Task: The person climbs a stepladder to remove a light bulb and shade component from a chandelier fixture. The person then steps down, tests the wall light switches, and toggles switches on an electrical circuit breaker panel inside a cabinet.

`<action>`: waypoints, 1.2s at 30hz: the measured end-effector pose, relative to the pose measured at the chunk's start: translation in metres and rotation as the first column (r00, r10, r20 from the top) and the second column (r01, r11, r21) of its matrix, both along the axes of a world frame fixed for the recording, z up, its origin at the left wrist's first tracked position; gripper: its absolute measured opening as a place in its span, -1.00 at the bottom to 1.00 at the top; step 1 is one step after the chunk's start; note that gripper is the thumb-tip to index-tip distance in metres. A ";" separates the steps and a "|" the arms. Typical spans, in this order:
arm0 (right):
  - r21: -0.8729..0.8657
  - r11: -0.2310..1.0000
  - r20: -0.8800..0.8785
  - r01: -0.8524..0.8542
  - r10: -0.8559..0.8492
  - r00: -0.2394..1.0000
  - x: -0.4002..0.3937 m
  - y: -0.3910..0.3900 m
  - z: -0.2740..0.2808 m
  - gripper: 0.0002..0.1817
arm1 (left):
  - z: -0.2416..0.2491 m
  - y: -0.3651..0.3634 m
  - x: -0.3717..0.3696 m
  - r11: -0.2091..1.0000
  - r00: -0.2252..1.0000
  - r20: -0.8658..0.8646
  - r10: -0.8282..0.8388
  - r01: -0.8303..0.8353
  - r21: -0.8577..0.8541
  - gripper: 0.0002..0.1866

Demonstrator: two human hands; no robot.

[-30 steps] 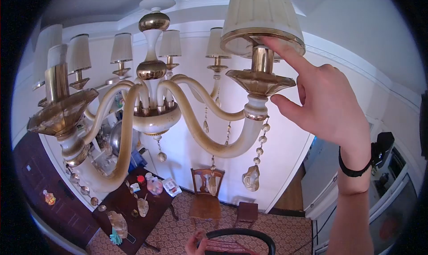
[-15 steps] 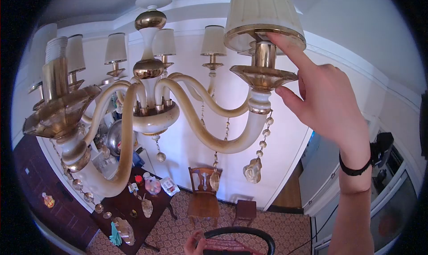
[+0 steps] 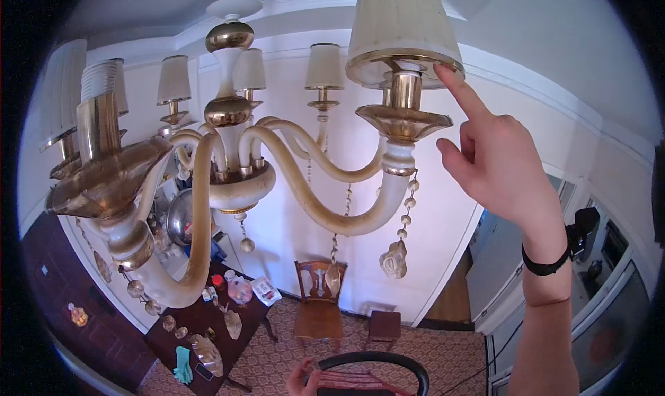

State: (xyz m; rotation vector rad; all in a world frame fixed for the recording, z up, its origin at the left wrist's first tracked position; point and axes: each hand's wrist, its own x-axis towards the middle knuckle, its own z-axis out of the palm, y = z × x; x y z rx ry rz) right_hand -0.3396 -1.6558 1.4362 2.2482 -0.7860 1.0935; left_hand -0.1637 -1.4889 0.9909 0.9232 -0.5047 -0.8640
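Observation:
My right hand (image 3: pixel 502 164) is raised at the right, index finger stretched out to the lower rim of a pleated cream lampshade (image 3: pixel 402 25). Its thumb stands apart, and nothing is in the hand. The shade sits over a gold candle sleeve (image 3: pixel 406 91) and a smoky glass drip dish (image 3: pixel 403 124) on one arm of a chandelier (image 3: pixel 332 219). Low in the view, my left hand (image 3: pixel 303 379) has its fingers curled at the left end of a black curved handle (image 3: pixel 374 358); part of it is cut off by the frame edge.
At the left, a chandelier arm without a shade bears a bare socket (image 3: pixel 99 81). Crystal strands (image 3: pixel 395 257) hang from the arms. Below are a dark table (image 3: pixel 239 327) with bottles and a teal glove (image 3: pixel 183 365), a wooden chair (image 3: pixel 318 316) and a stool (image 3: pixel 384 325).
My right index finger has slid from beneath the shade, near the sleeve, outward to the rim. The thumb has drawn away from the drip dish. My left hand stays at the handle.

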 end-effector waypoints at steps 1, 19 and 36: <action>-0.019 1.000 0.018 -0.020 0.020 1.000 0.000 -0.003 -0.001 -0.16 | 0.003 0.001 -0.001 1.000 1.000 0.002 0.000 0.000 0.003 -0.69; -0.013 1.000 0.025 -0.012 0.013 1.000 0.003 -0.013 -0.003 -0.22 | -0.001 0.011 -0.001 0.999 0.983 0.182 0.019 -0.025 0.036 -0.70; -0.003 0.999 0.061 -0.040 0.040 0.997 0.004 -0.028 0.003 -0.24 | 0.002 0.017 0.000 0.999 0.994 0.102 0.027 -0.030 0.031 -0.75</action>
